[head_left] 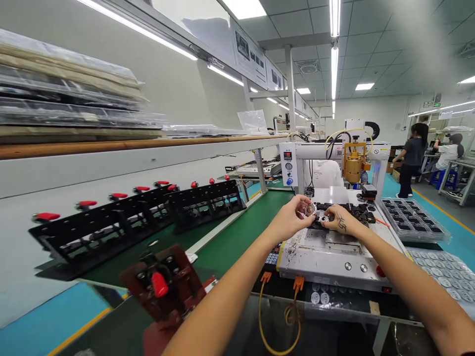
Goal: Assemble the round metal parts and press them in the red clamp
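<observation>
My left hand (291, 217) pinches a transparent round piece (310, 209) by its edge, above the white bed of a benchtop machine (304, 251). Close beside it, my right hand (343, 221) has its thumb and fingers closed around a small ring-shaped part (325, 218) at the black fixture (358, 212). Whether that part is lifted or seated in the fixture I cannot tell. A gold-coloured cylindrical head (354, 165) hangs from the machine's gantry, behind and above my right hand.
To the right are a tray of black parts (413, 217) and a sheet of round transparent pieces (445, 274). Black clamp racks with red handles (111, 227) line the green bench at left. A dark red clamp fixture (166, 282) stands nearer. Two people (412, 158) are farther back.
</observation>
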Tool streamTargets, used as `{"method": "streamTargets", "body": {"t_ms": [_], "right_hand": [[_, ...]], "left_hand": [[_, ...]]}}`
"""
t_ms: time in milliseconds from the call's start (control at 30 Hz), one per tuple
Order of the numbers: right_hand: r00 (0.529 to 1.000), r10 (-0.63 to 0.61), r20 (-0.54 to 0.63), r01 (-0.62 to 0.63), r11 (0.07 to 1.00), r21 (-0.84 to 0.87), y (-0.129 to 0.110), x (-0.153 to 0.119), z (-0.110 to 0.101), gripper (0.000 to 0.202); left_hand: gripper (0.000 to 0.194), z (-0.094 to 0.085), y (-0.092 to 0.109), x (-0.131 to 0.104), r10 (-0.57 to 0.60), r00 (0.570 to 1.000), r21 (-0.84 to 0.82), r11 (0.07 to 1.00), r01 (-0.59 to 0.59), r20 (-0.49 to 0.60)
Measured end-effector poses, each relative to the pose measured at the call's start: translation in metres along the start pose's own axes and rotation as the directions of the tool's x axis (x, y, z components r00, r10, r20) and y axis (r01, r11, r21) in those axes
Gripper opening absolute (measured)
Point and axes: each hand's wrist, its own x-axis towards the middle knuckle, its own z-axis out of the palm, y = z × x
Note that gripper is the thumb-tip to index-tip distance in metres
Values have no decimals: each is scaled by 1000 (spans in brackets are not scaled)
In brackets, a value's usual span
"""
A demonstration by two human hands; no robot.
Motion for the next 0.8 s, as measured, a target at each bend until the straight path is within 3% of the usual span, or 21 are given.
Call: {"method": "streamTargets", "body": {"t_ms": [133, 267, 400, 567, 667, 800], "right_hand": [[986, 30, 161, -22, 998, -56, 6, 32, 12, 26], [967, 17, 253, 5, 996, -88, 12, 36, 16, 30], [975, -7, 220, 34, 993, -116, 15, 36, 19, 27], [995, -23, 95, 40, 983, -177, 4, 36, 22, 21], [998, -61, -33, 54, 982, -181, 0, 11, 8, 25], [958, -38, -285, -15, 983, -180, 16, -81, -31, 34]], "left_hand": [[34, -13, 15, -41, -21, 999, 50, 998, 24, -49], [34, -25, 19, -80, -69, 994, 84, 994, 76, -82], [35, -29, 17, -107, -100, 988, 113, 987, 113, -114], [46, -19, 17, -113, -144, 980, 74, 985, 156, -139], [43, -6, 15, -120, -158, 979, 76, 983, 169, -126], [35, 10, -1, -151, -208, 967, 55, 975, 218, -146]]}}
